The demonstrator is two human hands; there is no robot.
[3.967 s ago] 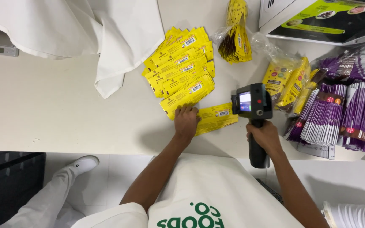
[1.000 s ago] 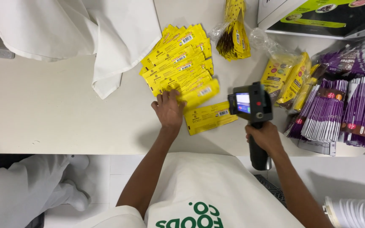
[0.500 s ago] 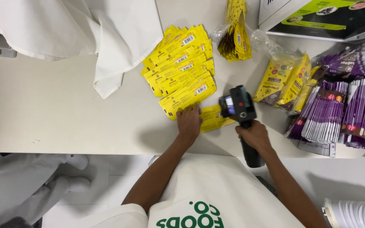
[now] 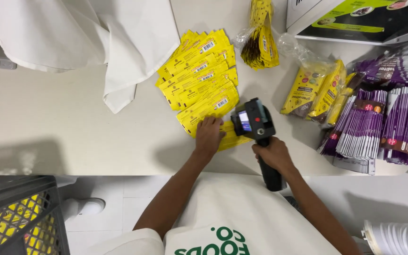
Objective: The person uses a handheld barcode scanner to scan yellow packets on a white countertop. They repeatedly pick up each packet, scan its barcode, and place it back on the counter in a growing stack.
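Observation:
My left hand lies flat on a yellow pouch near the front edge of the white table, holding it down. My right hand grips the black handle of a handheld printer gun, whose head sits on the right part of that same pouch. Just behind lies a fanned stack of yellow pouches with barcodes facing up.
A white cloth drapes over the table's back left. Bagged yellow pouches, yellow snack bags and purple pouch stacks fill the right. A box stands at the back right. A grey crate sits on the floor.
The printer gun has come down and left onto the single yellow pouch. My left hand shifted from the fanned stack back onto that pouch. A grey crate has come into view at lower left.

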